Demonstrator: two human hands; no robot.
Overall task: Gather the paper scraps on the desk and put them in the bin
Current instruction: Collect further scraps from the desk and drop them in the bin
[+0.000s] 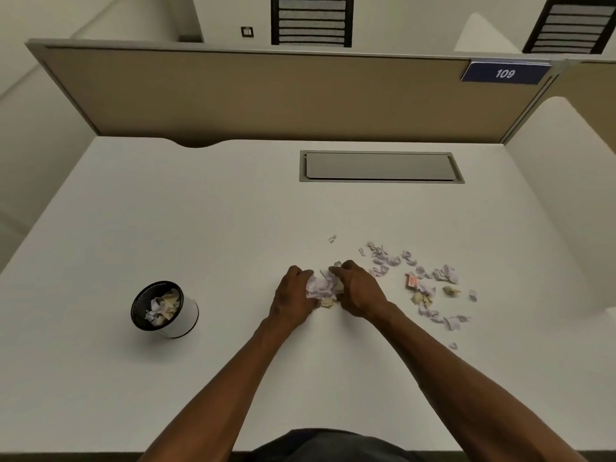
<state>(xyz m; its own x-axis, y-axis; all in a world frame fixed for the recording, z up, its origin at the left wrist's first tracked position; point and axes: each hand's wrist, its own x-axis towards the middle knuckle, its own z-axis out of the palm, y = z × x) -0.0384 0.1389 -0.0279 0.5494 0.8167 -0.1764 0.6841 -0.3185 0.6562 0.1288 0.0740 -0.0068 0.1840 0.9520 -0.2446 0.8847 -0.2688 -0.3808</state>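
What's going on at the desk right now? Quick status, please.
Left hand and right hand cupped round a scrap pile. Loose scraps remain to the right. Bin left, partly filled; path clear.

paper scraps (413,281): pale lilac, cream, one red
bin (165,310): white wall, black rim
worktop (200,228): white
number plate (505,73): blue

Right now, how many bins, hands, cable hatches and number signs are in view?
Bin: 1
Hands: 2, left hand and right hand, both cupping a pile of paper scraps
Cable hatch: 1
Number sign: 1
Total: 5
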